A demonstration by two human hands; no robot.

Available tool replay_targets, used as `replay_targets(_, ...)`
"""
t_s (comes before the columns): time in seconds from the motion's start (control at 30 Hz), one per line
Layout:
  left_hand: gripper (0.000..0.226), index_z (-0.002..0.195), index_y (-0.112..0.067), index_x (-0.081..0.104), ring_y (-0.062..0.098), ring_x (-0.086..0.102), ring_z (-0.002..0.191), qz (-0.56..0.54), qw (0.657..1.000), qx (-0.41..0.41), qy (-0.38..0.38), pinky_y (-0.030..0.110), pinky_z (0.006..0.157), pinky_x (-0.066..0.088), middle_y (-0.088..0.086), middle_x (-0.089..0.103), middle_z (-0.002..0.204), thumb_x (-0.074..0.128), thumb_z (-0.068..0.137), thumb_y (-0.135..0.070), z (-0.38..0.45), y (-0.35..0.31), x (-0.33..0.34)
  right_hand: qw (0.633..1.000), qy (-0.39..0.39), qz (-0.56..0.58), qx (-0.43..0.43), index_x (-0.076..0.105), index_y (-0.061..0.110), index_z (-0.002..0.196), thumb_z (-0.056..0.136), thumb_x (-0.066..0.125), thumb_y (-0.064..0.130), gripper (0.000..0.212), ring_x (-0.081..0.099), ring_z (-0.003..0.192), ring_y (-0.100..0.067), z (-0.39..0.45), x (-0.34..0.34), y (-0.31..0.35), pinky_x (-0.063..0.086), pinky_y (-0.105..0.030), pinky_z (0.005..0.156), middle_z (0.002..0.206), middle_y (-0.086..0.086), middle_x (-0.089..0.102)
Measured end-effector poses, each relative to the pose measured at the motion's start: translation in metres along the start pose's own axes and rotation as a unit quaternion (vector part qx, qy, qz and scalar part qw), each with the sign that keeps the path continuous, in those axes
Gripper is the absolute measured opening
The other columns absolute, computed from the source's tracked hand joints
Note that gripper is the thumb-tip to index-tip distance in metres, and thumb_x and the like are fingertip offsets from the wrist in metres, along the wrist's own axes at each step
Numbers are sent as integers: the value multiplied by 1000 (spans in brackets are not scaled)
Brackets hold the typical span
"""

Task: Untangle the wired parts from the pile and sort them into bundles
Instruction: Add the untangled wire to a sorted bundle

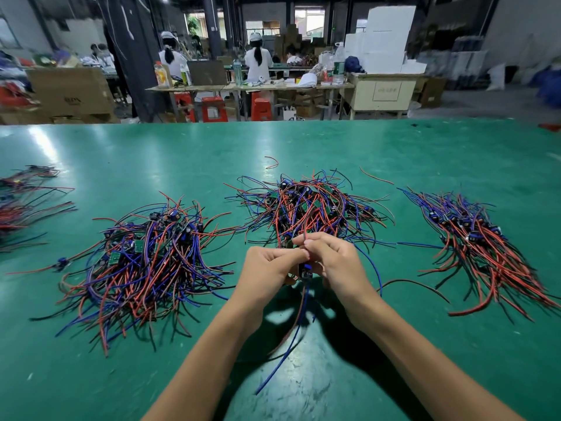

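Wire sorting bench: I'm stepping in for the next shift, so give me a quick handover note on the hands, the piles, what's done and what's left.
Left hand and right hand: both pinch one wired part above the green table, its blue and dark leads hanging toward the near edge.
Tangled pile: just beyond the hands, centre.
Sorted so far: a big bundle to the left, another bundle to the right, more wires at the far left edge.
Left: place the held part, then work through the centre pile.
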State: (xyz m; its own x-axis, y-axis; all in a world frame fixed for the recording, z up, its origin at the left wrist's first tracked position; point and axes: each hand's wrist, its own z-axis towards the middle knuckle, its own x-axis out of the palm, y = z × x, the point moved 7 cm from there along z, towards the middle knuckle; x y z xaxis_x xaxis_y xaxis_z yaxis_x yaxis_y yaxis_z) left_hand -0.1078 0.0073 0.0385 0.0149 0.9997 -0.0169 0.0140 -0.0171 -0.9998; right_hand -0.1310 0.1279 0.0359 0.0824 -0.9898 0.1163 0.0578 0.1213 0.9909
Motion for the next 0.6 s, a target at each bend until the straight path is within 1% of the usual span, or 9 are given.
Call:
replay_targets(0.03,20,75,-15,82,13,64,78,-5,1000,-7,2,31,75,47,7,78,79,68,88,-19,0,1,0,1000,-13,1,2,74,12,84,99,52,3,27,61,60,-2,1,-1,-1,50,-14,57,66,7,69)
replay_targets(0.1,19,76,-12,82,14,64,81,-9,1000,-16,17,35,79,46,9,78,79,69,87,-20,1,0,3,999,-41,-5,2,74,12,82,98,54,7,27,56,56,0,2,-6,-4,47,-14,53,63,7,66)
replay_targets(0.2,18,75,-14,83,10,68,84,-2,999,-9,49,37,85,49,9,78,80,70,87,-17,-1,-2,8,997,-75,7,5,73,16,78,98,54,11,28,53,50,0,6,-15,-3,42,-13,48,68,2,69)
replay_targets(0.27,17,77,-13,83,9,69,81,9,997,-5,75,32,81,50,9,78,78,69,86,-16,-3,-2,13,995,-104,5,13,72,18,78,97,53,13,28,48,41,2,9,-25,0,33,-8,39,69,1,72)
replay_targets(0.33,18,78,-14,83,8,67,78,25,994,-2,102,24,72,48,8,77,77,69,88,-16,-5,-1,17,992,-127,3,25,73,19,80,97,53,15,27,38,36,-1,11,-37,2,26,-11,35,71,2,74)
replay_targets(0.4,19,76,-14,83,8,66,78,34,992,1,123,20,68,47,9,77,77,69,89,-15,-7,-1,19,988,-143,19,47,74,19,82,97,54,18,25,28,36,-2,12,-46,1,21,-15,35,73,4,74)
replay_targets(0.47,21,74,-14,82,9,67,81,33,989,4,147,18,66,49,10,77,77,68,90,-12,-8,-2,21,984,-160,50,66,74,20,80,95,56,20,24,25,37,-4,11,-55,-1,16,-14,38,73,5,73)
replay_targets(0.53,23,74,-13,82,13,65,80,34,985,9,166,17,67,51,11,77,76,68,90,-9,-10,-4,21,980,-158,87,87,74,20,80,92,57,21,21,23,38,-5,13,-59,-2,14,-14,38,68,7,68)
replay_targets(0.6,23,74,-12,82,12,65,78,40,982,22,183,16,66,50,11,76,72,67,91,-5,-11,-8,19,975,-124,131,129,70,18,83,91,54,21,18,21,37,-4,15,-59,-6,13,-14,34,65,8,61)
